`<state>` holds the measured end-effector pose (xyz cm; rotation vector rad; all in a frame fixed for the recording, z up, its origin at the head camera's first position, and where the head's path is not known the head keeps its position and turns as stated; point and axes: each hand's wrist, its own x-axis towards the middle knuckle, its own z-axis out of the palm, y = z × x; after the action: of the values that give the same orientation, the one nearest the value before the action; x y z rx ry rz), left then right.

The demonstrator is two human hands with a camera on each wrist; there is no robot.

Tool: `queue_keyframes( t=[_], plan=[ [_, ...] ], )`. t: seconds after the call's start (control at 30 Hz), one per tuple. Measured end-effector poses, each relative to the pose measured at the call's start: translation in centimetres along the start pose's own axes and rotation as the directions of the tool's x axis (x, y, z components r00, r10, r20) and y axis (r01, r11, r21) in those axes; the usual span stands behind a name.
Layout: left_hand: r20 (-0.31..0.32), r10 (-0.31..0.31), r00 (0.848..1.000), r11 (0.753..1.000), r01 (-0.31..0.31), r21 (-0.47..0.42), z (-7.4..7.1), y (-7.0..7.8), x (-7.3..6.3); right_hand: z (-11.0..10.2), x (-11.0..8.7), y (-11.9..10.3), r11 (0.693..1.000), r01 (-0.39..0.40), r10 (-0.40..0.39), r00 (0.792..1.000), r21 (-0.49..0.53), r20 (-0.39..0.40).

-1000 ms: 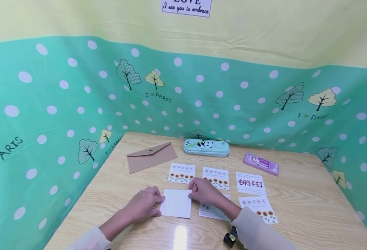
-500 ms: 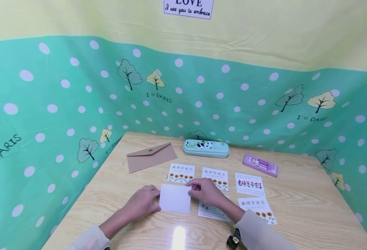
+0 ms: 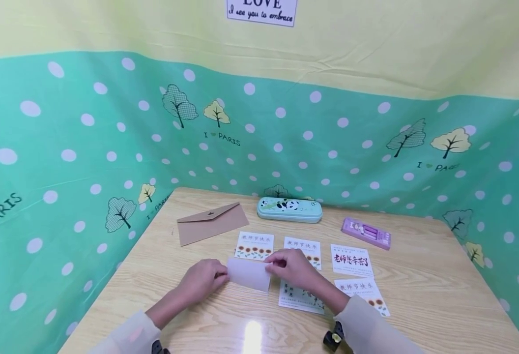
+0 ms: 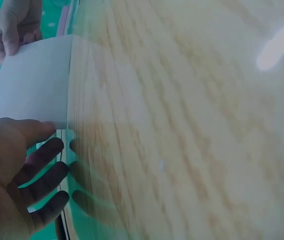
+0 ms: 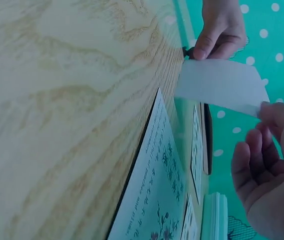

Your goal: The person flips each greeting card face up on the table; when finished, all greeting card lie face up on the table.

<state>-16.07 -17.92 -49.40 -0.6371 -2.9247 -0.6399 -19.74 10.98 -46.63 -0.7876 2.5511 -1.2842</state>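
A blank white card (image 3: 248,274) is tilted up on edge between both hands, its plain side facing me. Thumb and fingers of my left hand (image 3: 203,281) pinch its left edge; in the left wrist view the other fingers of this left hand (image 4: 16,175) are spread. My right hand (image 3: 296,268) pinches the card's upper right corner, its thumb on the near face in the right wrist view. Just behind lies a sunflower card (image 3: 254,241). Under my right forearm a flower-printed card (image 3: 299,299) is partly hidden, and another sunflower card (image 3: 305,245) is behind that hand.
To the right lie a card with red lettering (image 3: 352,260) and one more sunflower card (image 3: 359,286). Farther back are a brown envelope (image 3: 213,227), a panda pencil case (image 3: 289,210) and a purple pack (image 3: 366,233). A polka-dot curtain (image 3: 237,162) hangs behind the table.
Both hands have lifted the card from nearly flat on the table and tipped it upright, moving it slightly away from me. The other cards have stayed in place.
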Motion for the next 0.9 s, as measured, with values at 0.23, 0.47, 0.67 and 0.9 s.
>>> queue_keyframes(
  t=[0.23, 0.47, 0.67, 0.9],
  plan=[
    [-0.078, -0.028, 0.997, 0.997, 0.034, 0.072, 0.4, -0.1, 0.7, 0.2, -0.4, 0.0, 0.996, -0.002, -0.004, 0.998, 0.092, 0.066],
    [-0.058, 0.028, 0.998, 0.995, -0.022, 0.098, 0.3, -0.2, 1.1, 0.9, -1.1, 0.0, 1.0, -0.009, 0.008, 0.995, 0.011, 0.102],
    [-0.027, 0.042, 0.999, 0.999, -0.041, 0.033, 0.0, -0.1, 1.5, 1.2, -1.2, -0.1, 0.998, -0.02, 0.027, 0.992, -0.06, 0.125],
    [0.126, -0.037, 0.991, 0.993, 0.051, -0.103, -0.3, 0.3, 1.9, 1.4, -1.6, -0.2, 0.996, -0.033, 0.046, 0.986, -0.082, 0.16]
  ],
)
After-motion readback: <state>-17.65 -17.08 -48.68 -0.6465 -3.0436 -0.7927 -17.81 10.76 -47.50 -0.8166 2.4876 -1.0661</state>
